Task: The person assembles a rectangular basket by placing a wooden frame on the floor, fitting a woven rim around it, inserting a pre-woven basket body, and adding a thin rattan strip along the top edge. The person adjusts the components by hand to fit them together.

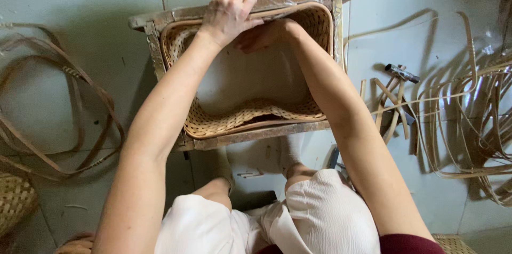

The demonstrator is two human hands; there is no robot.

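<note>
Head view: left hand (228, 15) gripping woven basket (250, 118) rim, right hand (261, 35) inside, grip unclear.

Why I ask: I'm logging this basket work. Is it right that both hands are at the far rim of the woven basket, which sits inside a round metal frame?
Not quite. The head view shows the left hand and right hand at the far rim of the woven basket, but it sits in a rectangular wooden frame, not a round metal one.
</note>
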